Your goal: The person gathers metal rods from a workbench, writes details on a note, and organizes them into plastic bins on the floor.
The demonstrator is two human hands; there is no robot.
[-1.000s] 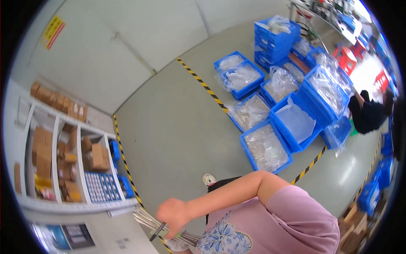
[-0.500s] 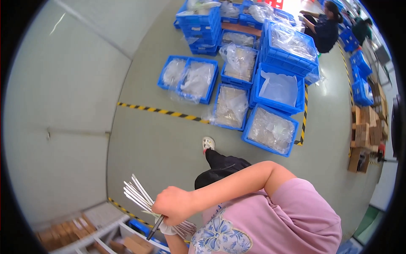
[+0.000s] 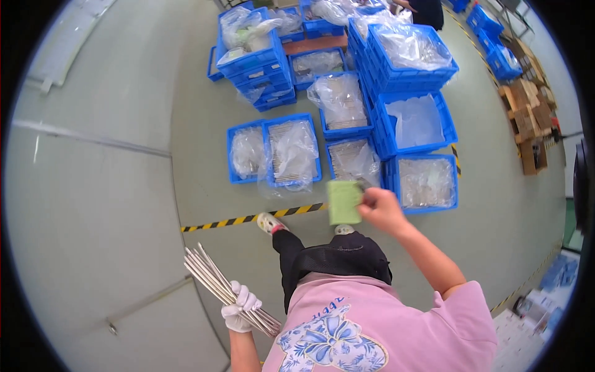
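Observation:
My left hand (image 3: 240, 307), in a white glove, is closed around a bundle of thin metal rods (image 3: 211, 279) that fan out up and to the left at my left side. My bare right hand (image 3: 379, 209) is raised in front of me and pinches a flat green rectangular pad (image 3: 344, 201) by its right edge. The pad hangs over the floor just before the blue crates. Below me I see my pink shirt, dark trousers and one shoe (image 3: 269, 222).
Several blue crates (image 3: 291, 152) lined with clear plastic bags stand on the grey floor ahead, some stacked (image 3: 409, 53). A yellow-black tape line (image 3: 248, 218) crosses the floor. Another person (image 3: 427, 9) stands at the top. Cardboard boxes (image 3: 533, 121) sit at the right.
My right hand has left the rod bundle and swung up to the right, now holding the green pad. The view has turned toward the blue crates.

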